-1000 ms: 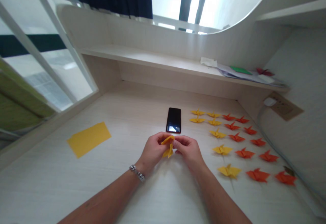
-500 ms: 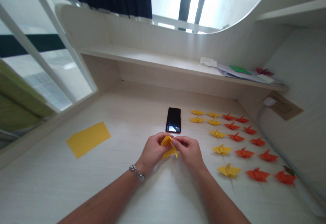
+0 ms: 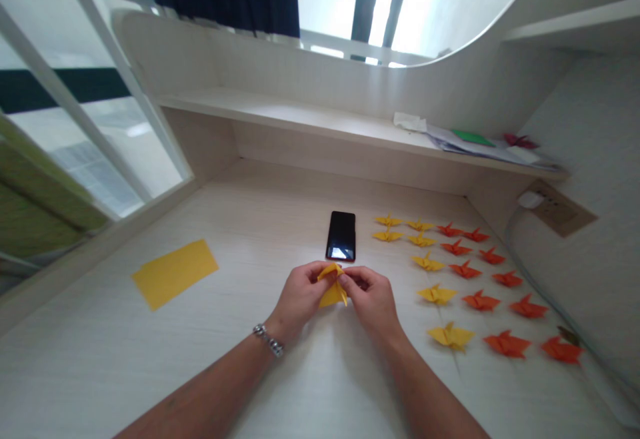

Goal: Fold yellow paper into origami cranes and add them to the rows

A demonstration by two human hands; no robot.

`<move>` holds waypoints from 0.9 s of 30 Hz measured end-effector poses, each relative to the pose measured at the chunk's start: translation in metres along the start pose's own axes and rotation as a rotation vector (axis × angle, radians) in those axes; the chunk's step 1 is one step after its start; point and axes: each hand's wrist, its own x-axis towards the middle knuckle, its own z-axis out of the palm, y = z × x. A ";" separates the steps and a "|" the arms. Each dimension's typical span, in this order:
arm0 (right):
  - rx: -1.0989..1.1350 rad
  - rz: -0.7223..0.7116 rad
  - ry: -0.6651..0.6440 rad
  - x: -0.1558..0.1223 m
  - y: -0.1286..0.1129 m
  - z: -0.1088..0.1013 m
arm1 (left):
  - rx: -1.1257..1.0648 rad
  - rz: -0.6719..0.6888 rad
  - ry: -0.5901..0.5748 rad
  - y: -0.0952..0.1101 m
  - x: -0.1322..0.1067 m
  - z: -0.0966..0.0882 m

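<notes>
A small yellow folded paper piece (image 3: 333, 288) is pinched between both my hands just above the desk. My left hand (image 3: 300, 297), with a metal bracelet on the wrist, grips its left side with closed fingers. My right hand (image 3: 373, 298) pinches its right side, fingers curled. A black phone (image 3: 341, 235) lies flat just beyond my hands. To the right, several yellow paper cranes (image 3: 437, 292) and several orange-red paper cranes (image 3: 480, 300) lie in rows on the desk.
A flat yellow paper sheet (image 3: 175, 272) lies at the left of the pale desk (image 3: 240, 226). A shelf (image 3: 280, 114) above holds papers (image 3: 480, 143) at its right end. A wall socket (image 3: 555, 207) with a cable is on the right.
The yellow paper piece has been turned and refolded slightly between my fingers; both hands stay in the same place over the desk.
</notes>
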 end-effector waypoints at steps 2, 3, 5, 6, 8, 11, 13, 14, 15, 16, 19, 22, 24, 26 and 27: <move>0.015 0.016 0.021 0.001 0.001 0.000 | -0.010 0.001 -0.007 0.002 0.000 0.001; 0.023 0.019 0.034 0.001 0.001 0.000 | -0.017 -0.001 -0.010 0.003 -0.001 0.001; 0.044 0.029 0.052 0.001 0.001 0.002 | -0.033 -0.011 -0.022 0.003 -0.001 0.002; 0.057 0.037 0.057 0.001 0.001 0.002 | -0.041 -0.015 -0.027 0.004 -0.002 0.002; 0.077 0.051 0.069 0.000 0.000 0.004 | -0.055 -0.019 -0.039 0.004 -0.003 0.003; 0.082 0.040 0.099 -0.001 -0.001 0.006 | -0.064 -0.016 -0.051 0.003 -0.004 0.003; 0.064 0.021 0.113 -0.002 -0.002 0.006 | -0.076 -0.016 -0.064 0.002 -0.004 0.003; 0.051 0.013 0.117 -0.003 -0.002 0.006 | -0.089 -0.017 -0.070 0.002 -0.004 0.003; 0.038 0.008 0.120 -0.003 -0.002 0.006 | -0.105 -0.021 -0.075 0.001 -0.004 0.003; 0.025 0.005 0.121 -0.003 -0.003 0.006 | -0.123 -0.027 -0.075 0.000 -0.003 0.003; 0.028 0.017 0.115 -0.003 -0.004 0.005 | -0.165 -0.050 -0.040 -0.002 -0.003 0.004; 0.056 0.030 0.098 -0.002 -0.005 0.003 | -0.180 -0.056 -0.036 -0.003 -0.002 0.005; 0.044 0.030 0.086 -0.001 -0.004 0.002 | -0.165 -0.054 -0.061 -0.003 -0.002 0.004; 0.014 0.034 0.067 -0.002 -0.003 0.001 | -0.130 -0.048 -0.059 -0.001 -0.002 0.003; 0.001 0.037 0.053 -0.002 -0.003 0.001 | -0.111 -0.041 -0.047 -0.001 -0.002 0.001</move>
